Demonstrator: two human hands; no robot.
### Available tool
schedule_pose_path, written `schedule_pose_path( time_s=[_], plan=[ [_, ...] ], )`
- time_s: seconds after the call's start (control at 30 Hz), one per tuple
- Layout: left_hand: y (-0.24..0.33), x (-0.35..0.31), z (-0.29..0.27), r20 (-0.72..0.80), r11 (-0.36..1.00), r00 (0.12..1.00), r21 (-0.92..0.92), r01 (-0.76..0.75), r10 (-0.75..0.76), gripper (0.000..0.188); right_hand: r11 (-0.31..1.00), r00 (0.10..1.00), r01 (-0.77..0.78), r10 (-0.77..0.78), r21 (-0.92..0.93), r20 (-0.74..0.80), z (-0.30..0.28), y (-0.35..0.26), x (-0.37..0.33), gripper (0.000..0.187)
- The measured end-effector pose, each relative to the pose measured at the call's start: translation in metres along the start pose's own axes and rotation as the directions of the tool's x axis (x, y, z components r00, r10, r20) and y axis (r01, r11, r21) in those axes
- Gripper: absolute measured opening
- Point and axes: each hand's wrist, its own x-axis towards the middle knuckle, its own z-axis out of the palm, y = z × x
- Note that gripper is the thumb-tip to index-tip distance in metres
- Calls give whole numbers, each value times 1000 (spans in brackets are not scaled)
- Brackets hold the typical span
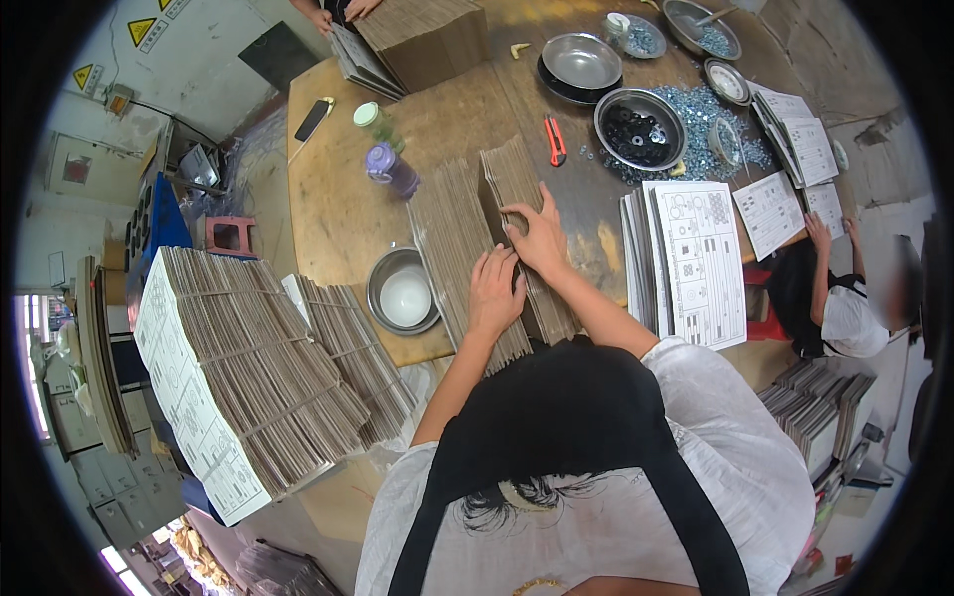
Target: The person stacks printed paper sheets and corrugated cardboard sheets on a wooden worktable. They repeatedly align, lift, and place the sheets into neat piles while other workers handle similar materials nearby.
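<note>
Your open passage lies on the bare counter (338, 199) left of the fanned cardboard sheets (462, 248) (only two bottles (388, 164) and a phone (311, 119) stand at its far side). A steel bowl (402, 291) blocks the near-left edge. Rightward, the printed sheet stack (696, 258) closes the way; beyond, a bowl of black washers (639, 129) and a red cutter (555, 139) crowd the surface.
</note>
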Motion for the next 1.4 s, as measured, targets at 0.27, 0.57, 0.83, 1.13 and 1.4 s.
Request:
schedule_pose_path(
  time_s=[0.27,0.57,0.83,1.13,1.4],
  plan=[
    [4,-4,-3,-41,996,996,-42,77,-79,43,998,998,64,-64,10,-29,0,-1,-3,37],
    [2,-29,-13,39,998,998,52,47,-49,46,959,958,262,-272,-105,-89,19,18,-1,23],
    [-1,-33,-12,92,997,994,61,47,-53,48,955,963,250,-263,-157,-66,14,9,-3,36],
    [2,-34,-14,39,991,993,-65,114,-111,51,965,978,202,-207,-166,-15,11,0,-1,37],
    [1,-40,-15,26,997,997,6,74,-75,49,966,971,232,-237,-115,-38,17,11,-1,33]
  ],
)
